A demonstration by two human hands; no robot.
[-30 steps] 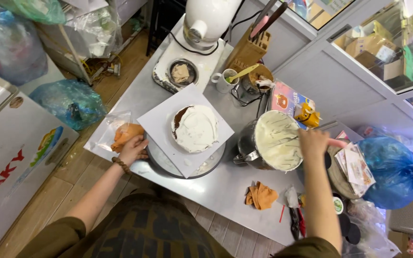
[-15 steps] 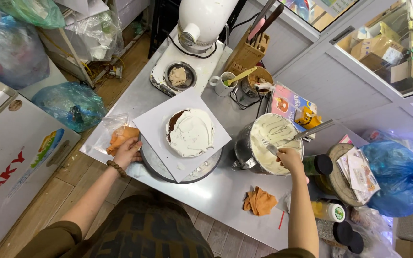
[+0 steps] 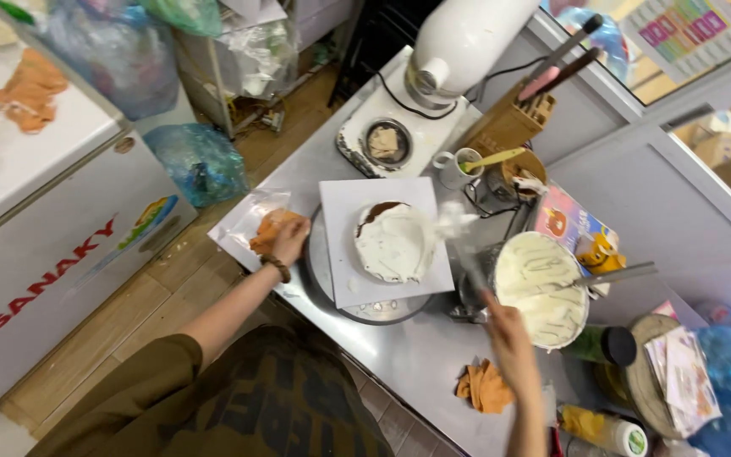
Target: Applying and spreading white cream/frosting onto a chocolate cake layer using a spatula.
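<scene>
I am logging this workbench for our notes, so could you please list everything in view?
Round cake with white cream: one, brown and white, on a white square board atop a grey turntable.
Metal bowl of white cream: one, right of the cake, a metal tool resting in it.
White stand mixer: one, at the back.
Wooden knife block: one, right of the mixer.
White mug: one, in front of the block.
Orange cloth: one, at the counter's front edge.
Blue plastic bags: several, around the counter.
White chest freezer: one, far left.
Left hand: beside the turntable, on an orange cloth.
Right hand: lifting cream on a blurred tool towards the cake.
</scene>
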